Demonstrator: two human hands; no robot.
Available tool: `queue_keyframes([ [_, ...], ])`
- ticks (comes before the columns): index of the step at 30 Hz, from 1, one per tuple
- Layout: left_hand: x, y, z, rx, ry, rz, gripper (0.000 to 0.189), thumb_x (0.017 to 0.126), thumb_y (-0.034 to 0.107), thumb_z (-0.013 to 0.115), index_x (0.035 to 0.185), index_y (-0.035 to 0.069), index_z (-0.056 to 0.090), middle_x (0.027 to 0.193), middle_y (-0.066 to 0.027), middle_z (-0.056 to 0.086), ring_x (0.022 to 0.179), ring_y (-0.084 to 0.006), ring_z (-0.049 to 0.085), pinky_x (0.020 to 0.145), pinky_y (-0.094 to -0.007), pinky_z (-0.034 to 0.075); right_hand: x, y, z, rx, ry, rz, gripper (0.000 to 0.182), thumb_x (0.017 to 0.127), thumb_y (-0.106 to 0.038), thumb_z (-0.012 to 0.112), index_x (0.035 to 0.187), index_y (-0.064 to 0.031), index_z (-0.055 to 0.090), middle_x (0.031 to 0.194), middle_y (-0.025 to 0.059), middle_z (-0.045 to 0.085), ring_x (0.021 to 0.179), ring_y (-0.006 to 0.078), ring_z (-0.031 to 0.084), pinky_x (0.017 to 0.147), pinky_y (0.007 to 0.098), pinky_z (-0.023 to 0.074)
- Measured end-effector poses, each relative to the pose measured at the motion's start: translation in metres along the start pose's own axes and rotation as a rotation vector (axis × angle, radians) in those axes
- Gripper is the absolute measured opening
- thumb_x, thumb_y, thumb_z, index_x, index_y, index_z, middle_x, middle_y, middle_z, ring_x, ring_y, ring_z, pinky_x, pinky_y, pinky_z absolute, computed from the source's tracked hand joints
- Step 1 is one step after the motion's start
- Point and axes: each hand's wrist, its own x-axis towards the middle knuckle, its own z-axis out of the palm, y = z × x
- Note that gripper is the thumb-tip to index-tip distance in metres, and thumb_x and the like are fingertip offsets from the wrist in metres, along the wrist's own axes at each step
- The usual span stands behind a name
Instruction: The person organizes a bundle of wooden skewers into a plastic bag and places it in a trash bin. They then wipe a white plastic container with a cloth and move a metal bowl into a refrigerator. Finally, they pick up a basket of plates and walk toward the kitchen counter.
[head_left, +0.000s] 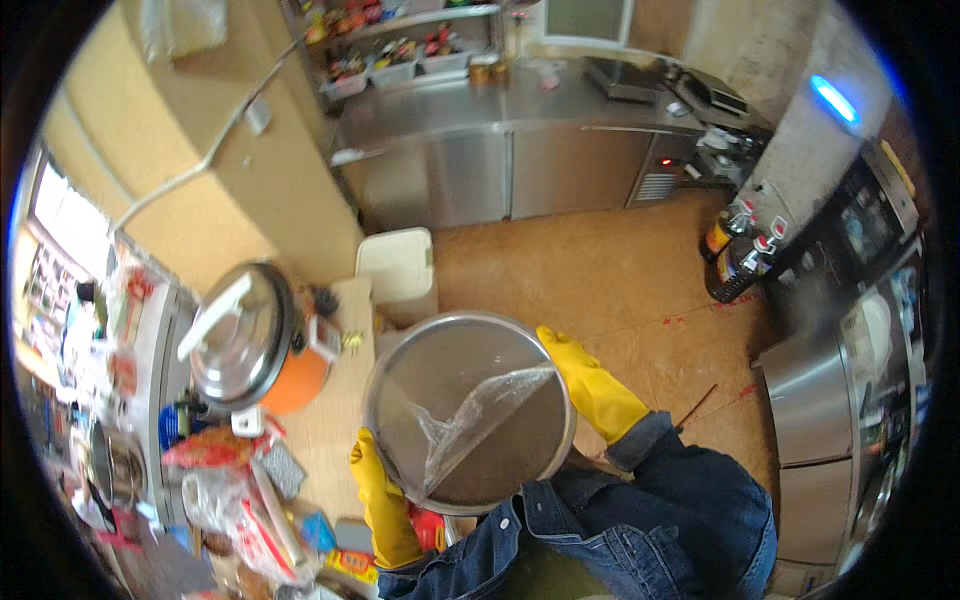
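Observation:
A large round metal pot or basin (465, 337) is held in front of my body, its rim facing up. It seems to hold a brownish content, with clear crumpled plastic film (487, 405) lying across part of the top. My left hand (382, 502), in a yellow rubber glove, grips the lower left side of the rim. My right hand (592, 382), gloved the same way, holds the upper right side. The fingers under the vessel are hidden.
An orange pot with a shiny lid (240, 337) stands on the wooden table (341, 442) at left, near plastic bags. A white lidded bin (397, 274) is beyond. Oil bottles (739, 255) stand on the floor at right, near a steel cabinet (810, 420). A steel counter (457, 112) runs along the back.

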Motion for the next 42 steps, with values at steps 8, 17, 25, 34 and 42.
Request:
queue_keyframes([
  [8, 0.080, -0.017, 0.193, 0.201, -0.422, -0.083, 0.038, 0.091, 0.038, 0.057, 0.099, 0.001, 0.063, 0.090, -0.0071, 0.064, 0.075, -0.0187, 0.057, 0.065, -0.0319, 0.048, 0.047, 0.021, -0.133, 0.769, 0.052, 0.090, 0.051, 0.097, -0.040, 0.045, 0.128, -0.0006, 0.050, 0.126, 0.0141, 0.056, 0.106, 0.0257, 0.058, 0.089, 0.0389, 0.0474],
  [17, 0.140, -0.045, 0.454, 0.537, -0.497, -0.043, 0.043, 0.090, 0.040, 0.057, 0.100, 0.000, 0.065, 0.088, -0.0065, 0.066, 0.073, -0.0177, 0.057, 0.066, -0.0348, 0.047, 0.187, -0.006, -0.291, 0.712, 0.245, 0.079, 0.058, 0.096, -0.042, 0.043, 0.134, 0.0020, 0.042, 0.137, 0.0161, 0.046, 0.119, 0.0261, 0.049, 0.100, 0.0386, 0.0390],
  [25, 0.189, 0.023, 0.638, 0.317, -0.672, -0.082, 0.030, 0.093, 0.031, 0.055, 0.094, 0.003, 0.064, 0.081, -0.0050, 0.063, 0.068, -0.0191, 0.058, 0.066, -0.0333, 0.049, 0.338, -0.086, -0.361, 0.749, 0.366, 0.012, 0.053, 0.096, -0.040, 0.046, 0.130, 0.0008, 0.047, 0.129, 0.0159, 0.053, 0.111, 0.0273, 0.054, 0.093, 0.0403, 0.0437],
  [34, 0.350, 0.022, 0.829, 0.363, -0.524, -0.072, 0.044, 0.086, 0.040, 0.062, 0.107, 0.002, 0.063, 0.089, -0.0064, 0.064, 0.074, -0.0188, 0.057, 0.069, -0.0327, 0.047, 0.565, -0.169, -0.406, 0.968, 0.247, -0.022, 0.049, 0.095, -0.042, 0.047, 0.119, -0.0007, 0.056, 0.113, 0.0150, 0.062, 0.096, 0.0295, 0.060, 0.085, 0.0418, 0.0482],
  [42, 0.461, 0.051, 0.929, 0.480, -0.287, 0.031, 0.047, 0.086, 0.041, 0.063, 0.108, -0.001, 0.063, 0.088, -0.0069, 0.065, 0.073, -0.0168, 0.056, 0.067, -0.0311, 0.048, 0.690, -0.313, -0.408, 0.993, 0.009, -0.035, 0.053, 0.097, -0.044, 0.041, 0.123, 0.0000, 0.054, 0.118, 0.0151, 0.058, 0.104, 0.0276, 0.055, 0.092, 0.0406, 0.0427],
])
